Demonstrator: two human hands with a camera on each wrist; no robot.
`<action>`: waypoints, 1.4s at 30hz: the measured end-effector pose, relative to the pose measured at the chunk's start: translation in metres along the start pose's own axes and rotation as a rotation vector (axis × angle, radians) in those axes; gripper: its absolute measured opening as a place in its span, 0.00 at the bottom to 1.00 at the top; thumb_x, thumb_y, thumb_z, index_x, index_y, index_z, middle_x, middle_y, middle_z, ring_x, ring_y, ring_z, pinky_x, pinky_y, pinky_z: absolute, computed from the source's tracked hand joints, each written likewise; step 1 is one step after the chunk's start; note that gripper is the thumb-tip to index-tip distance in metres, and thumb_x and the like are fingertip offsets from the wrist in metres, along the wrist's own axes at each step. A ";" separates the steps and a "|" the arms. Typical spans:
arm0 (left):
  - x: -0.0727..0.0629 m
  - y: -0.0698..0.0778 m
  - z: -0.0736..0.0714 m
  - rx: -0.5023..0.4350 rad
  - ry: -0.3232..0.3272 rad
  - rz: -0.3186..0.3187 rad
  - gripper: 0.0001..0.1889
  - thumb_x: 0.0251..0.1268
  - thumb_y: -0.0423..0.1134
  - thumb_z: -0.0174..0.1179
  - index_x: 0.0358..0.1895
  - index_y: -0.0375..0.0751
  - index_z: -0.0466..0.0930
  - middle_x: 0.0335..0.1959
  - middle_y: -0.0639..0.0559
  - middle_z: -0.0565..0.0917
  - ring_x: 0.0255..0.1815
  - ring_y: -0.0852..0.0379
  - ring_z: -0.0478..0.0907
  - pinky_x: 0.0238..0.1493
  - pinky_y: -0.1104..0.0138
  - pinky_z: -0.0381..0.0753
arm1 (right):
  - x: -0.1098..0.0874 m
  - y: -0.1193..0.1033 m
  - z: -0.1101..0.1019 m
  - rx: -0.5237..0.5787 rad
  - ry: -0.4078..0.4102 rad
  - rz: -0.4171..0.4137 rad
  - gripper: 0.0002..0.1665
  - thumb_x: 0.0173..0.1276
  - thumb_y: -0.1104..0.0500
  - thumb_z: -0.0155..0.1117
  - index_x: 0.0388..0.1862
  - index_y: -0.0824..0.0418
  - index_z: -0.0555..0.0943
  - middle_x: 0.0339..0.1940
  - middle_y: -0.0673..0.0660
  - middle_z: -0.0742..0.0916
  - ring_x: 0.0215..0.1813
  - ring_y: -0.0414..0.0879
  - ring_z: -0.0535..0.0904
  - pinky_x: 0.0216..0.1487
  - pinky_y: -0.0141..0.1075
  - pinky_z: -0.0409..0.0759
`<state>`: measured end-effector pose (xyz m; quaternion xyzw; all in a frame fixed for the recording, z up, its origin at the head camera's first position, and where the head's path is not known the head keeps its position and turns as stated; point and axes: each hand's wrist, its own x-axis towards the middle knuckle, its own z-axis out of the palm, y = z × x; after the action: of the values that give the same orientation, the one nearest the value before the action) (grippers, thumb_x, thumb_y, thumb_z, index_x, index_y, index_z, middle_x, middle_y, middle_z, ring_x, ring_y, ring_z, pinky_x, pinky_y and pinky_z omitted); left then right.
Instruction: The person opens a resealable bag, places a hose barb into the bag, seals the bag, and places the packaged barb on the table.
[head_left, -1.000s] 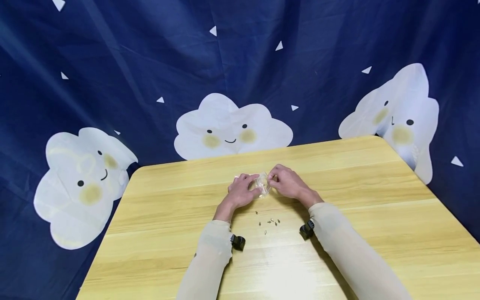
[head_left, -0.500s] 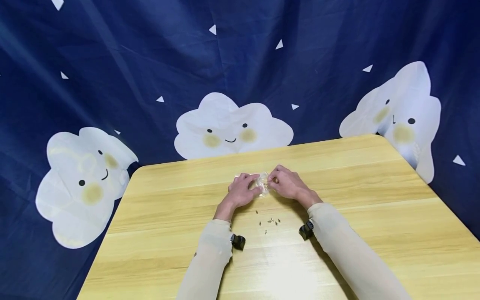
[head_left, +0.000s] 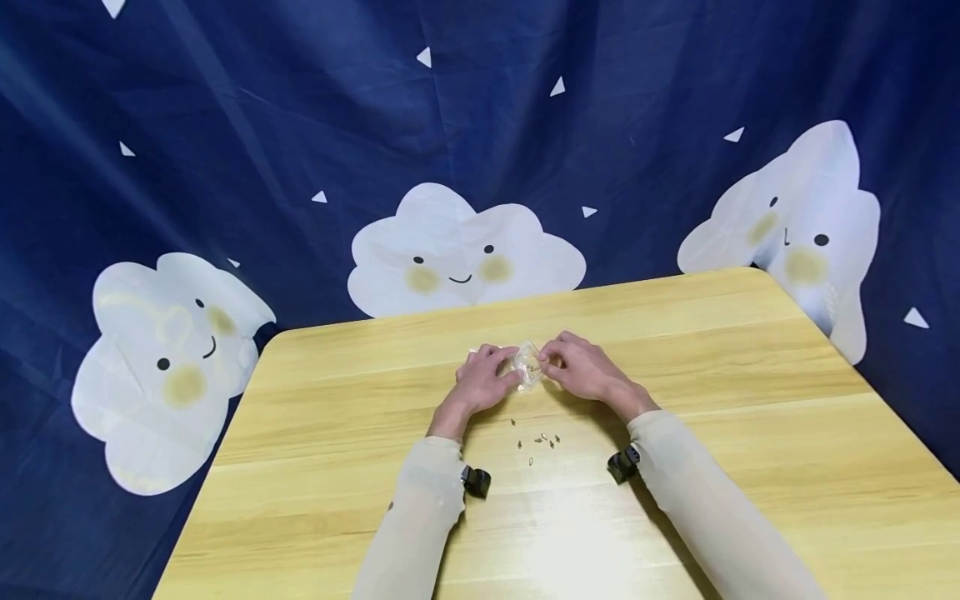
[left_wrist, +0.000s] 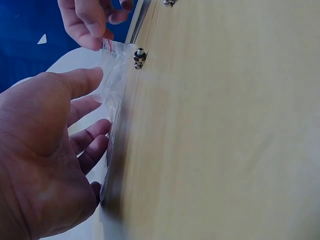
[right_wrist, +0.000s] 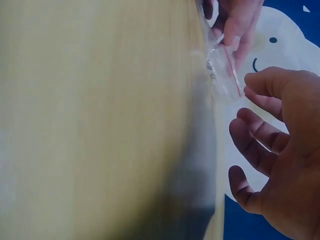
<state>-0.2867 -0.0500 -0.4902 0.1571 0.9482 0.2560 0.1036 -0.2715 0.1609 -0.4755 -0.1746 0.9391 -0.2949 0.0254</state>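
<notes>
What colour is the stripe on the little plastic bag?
The stripe is red, seen best in the right wrist view.

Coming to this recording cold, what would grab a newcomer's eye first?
Probably the dark blue backdrop with smiling white clouds, hung behind the wooden table. Next, the small clear bag between the left hand and right hand on the table's far half. Tiny metallic pieces lie scattered nearer the person, between the forearms.

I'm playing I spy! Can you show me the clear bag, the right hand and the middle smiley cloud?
Clear bag (right_wrist: 223, 77): right wrist view, plastic near its middle.
Right hand (head_left: 585, 367): head view, back of the hand.
Middle smiley cloud (head_left: 456, 261): head view, middle of its face.
</notes>
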 end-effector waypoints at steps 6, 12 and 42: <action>0.002 -0.001 0.000 -0.004 -0.009 -0.003 0.29 0.68 0.57 0.52 0.71 0.60 0.64 0.66 0.50 0.68 0.62 0.49 0.65 0.62 0.50 0.61 | -0.010 -0.001 -0.007 0.060 -0.017 -0.037 0.12 0.68 0.55 0.62 0.48 0.54 0.82 0.41 0.49 0.82 0.42 0.43 0.76 0.47 0.41 0.76; 0.002 -0.001 0.001 -0.010 -0.010 -0.004 0.29 0.68 0.57 0.53 0.71 0.60 0.64 0.67 0.49 0.69 0.62 0.48 0.65 0.62 0.50 0.62 | -0.021 0.002 -0.007 0.066 -0.024 -0.048 0.12 0.66 0.56 0.63 0.48 0.54 0.82 0.41 0.50 0.82 0.42 0.43 0.76 0.48 0.41 0.76; 0.001 0.002 0.001 -0.019 0.014 -0.016 0.28 0.67 0.56 0.54 0.70 0.58 0.66 0.66 0.50 0.69 0.62 0.49 0.65 0.60 0.50 0.62 | -0.055 -0.007 -0.009 0.055 -0.238 -0.155 0.11 0.62 0.57 0.67 0.44 0.51 0.84 0.39 0.44 0.83 0.41 0.37 0.77 0.47 0.34 0.78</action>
<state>-0.2867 -0.0481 -0.4902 0.1467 0.9477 0.2650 0.1002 -0.2188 0.1798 -0.4671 -0.2795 0.9047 -0.2990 0.1184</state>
